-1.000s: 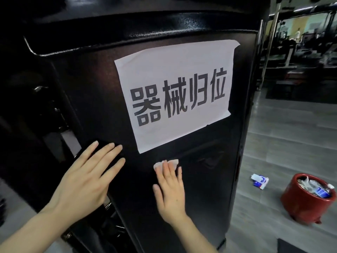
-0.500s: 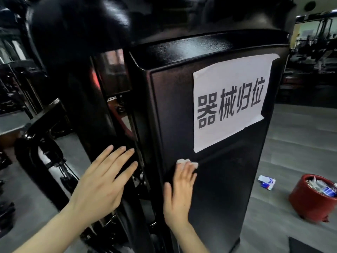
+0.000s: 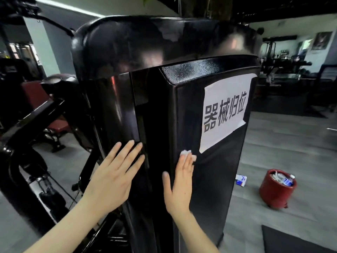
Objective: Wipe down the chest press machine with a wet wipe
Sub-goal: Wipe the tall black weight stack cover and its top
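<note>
The left hand [image 3: 111,179], grip wide and empty, lies flat on the chest press machine [image 3: 164,44], likely as a brace, while the right hand [image 3: 179,187], equally flat, presses the wet wipe [image 3: 186,153] against the front panel, just beside the paper sign [image 3: 224,114].

Left hand [image 3: 111,179] and right hand [image 3: 180,187], both bare. Left forearm [image 3: 73,225] and right forearm [image 3: 198,236] are bare up to the lower edge of view. Fingers [image 3: 124,153] are long and slender, with short, rounded nails.
</note>
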### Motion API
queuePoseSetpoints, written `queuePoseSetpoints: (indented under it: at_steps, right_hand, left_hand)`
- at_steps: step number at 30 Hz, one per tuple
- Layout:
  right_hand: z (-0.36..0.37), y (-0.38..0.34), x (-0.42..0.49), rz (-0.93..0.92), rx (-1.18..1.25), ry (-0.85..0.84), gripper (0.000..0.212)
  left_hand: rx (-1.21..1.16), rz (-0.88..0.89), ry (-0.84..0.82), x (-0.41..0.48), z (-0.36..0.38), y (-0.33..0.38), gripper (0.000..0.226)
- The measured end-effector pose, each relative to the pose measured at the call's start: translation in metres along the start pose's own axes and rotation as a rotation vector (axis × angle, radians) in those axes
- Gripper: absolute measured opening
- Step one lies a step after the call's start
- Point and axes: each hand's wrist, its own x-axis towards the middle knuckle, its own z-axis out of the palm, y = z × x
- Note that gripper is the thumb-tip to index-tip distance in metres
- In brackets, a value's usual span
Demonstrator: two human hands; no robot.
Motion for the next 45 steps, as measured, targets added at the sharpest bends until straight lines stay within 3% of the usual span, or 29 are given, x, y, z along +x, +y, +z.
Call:
queuePoseSetpoints:
  at_steps: [5, 7, 10, 13, 15, 16, 17, 21, 23, 25, 28, 29, 30, 34, 36, 38, 41, 43, 44, 45]
  right_hand:
    - [-0.033, -0.076, 0.146, -0.016, 0.044, 0.214, 0.068]
    - [-0.032, -0.079, 0.144, -0.064, 0.027, 0.197, 0.067]
    - [-0.014, -0.037, 0.062, -0.090, -0.013, 0.041, 0.069]
    - [-0.001, 0.027, -0.022, 0.209, 0.091, -0.025, 0.066]
    - [0.000, 0.045, -0.037, 0.479, 0.223, -0.035, 0.061]
    - [-0.002, 0.043, -0.032, 0.518, 0.239, -0.029, 0.059]
    - [-0.005, 0.039, -0.025, 0.455, 0.222, -0.016, 0.058]
    - [-0.011, 0.025, -0.004, -0.111, 0.061, -0.117, 0.063]
    - [-0.015, 0.057, -0.004, -0.195, -0.034, -0.146, 0.062]
    - [-0.021, 0.107, 0.000, -0.011, 0.017, -0.104, 0.060]
    - [-0.031, 0.152, 0.022, 0.529, 0.182, -0.006, 0.051]
    - [-0.029, 0.150, 0.025, 0.528, 0.189, 0.001, 0.051]
    - [-0.025, 0.141, 0.022, 0.417, 0.189, -0.006, 0.053]
    - [-0.011, 0.136, -0.029, -0.366, -0.053, -0.203, 0.064]
    - [-0.013, 0.175, -0.025, -0.505, -0.142, -0.196, 0.060]
    - [-0.017, 0.215, -0.003, -0.415, -0.163, -0.119, 0.060]
    - [-0.033, 0.275, 0.034, 0.127, -0.027, -0.037, 0.070]
    - [-0.043, 0.302, 0.061, 0.536, 0.180, 0.013, 0.101]
    - [-0.046, 0.307, 0.068, 0.637, 0.274, 0.030, 0.114]
    - [-0.043, 0.304, 0.070, 0.620, 0.312, 0.063, 0.115]
  left_hand:
    - [-0.027, 0.005, 0.022, 0.000, 0.002, -0.001, 0.055]
    - [-0.041, -0.001, 0.029, 0.000, 0.003, -0.001, 0.055]
    - [-0.073, -0.050, 0.042, -0.001, 0.004, 0.004, 0.055]
    - [-0.104, -0.102, 0.051, -0.002, 0.012, 0.022, 0.055]
    - [-0.121, -0.109, 0.048, -0.005, 0.021, 0.037, 0.054]
    - [-0.132, -0.106, 0.045, -0.005, 0.026, 0.044, 0.054]
    - [-0.147, -0.102, 0.045, -0.005, 0.031, 0.051, 0.054]
    - [-0.231, -0.137, 0.110, 0.004, 0.047, 0.083, 0.052]
    - [-0.307, -0.265, 0.160, 0.016, 0.051, 0.098, 0.052]
    - [-0.419, -0.428, 0.213, 0.031, 0.054, 0.111, 0.054]
    - [-0.533, -0.595, 0.239, 0.049, 0.066, 0.131, 0.058]
    - [-0.555, -0.626, 0.257, 0.052, 0.071, 0.136, 0.058]
    - [-0.568, -0.646, 0.288, 0.054, 0.077, 0.141, 0.059]
    - [-0.582, -0.682, 0.447, 0.064, 0.099, 0.153, 0.057]
    - [-0.563, -0.677, 0.509, 0.066, 0.107, 0.154, 0.057]
    - [-0.542, -0.668, 0.560, 0.067, 0.113, 0.155, 0.057]
    - [-0.535, -0.669, 0.600, 0.067, 0.119, 0.156, 0.058]
    - [-0.542, -0.657, 0.635, 0.069, 0.121, 0.156, 0.058]
    - [-0.552, -0.653, 0.652, 0.070, 0.121, 0.158, 0.057]
    - [-0.566, -0.653, 0.674, 0.071, 0.122, 0.159, 0.057]
